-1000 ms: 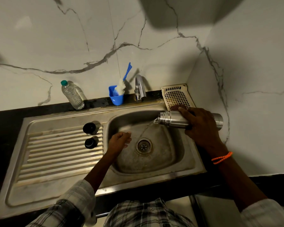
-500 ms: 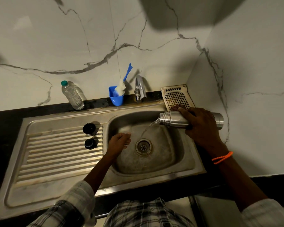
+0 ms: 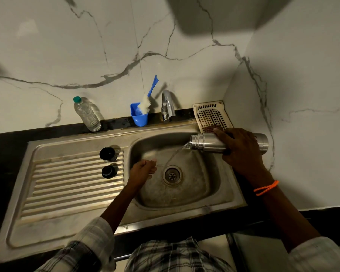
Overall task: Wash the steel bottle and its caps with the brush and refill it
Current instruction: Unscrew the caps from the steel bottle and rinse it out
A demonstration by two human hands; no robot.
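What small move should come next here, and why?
Probably keep the steel bottle tipped until the stream stops. The right hand holds it sideways over the sink, water running toward the drain. The brush sits unused in its blue cup.

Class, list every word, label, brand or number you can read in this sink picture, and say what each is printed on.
Steel bottle: dark lettering near its base, beside the right hand, too small and partly hidden to read.
Sink: a small stamped mark on its front rim, too blurred to read.
Plastic bottle: no readable label.
Nothing else carries text.
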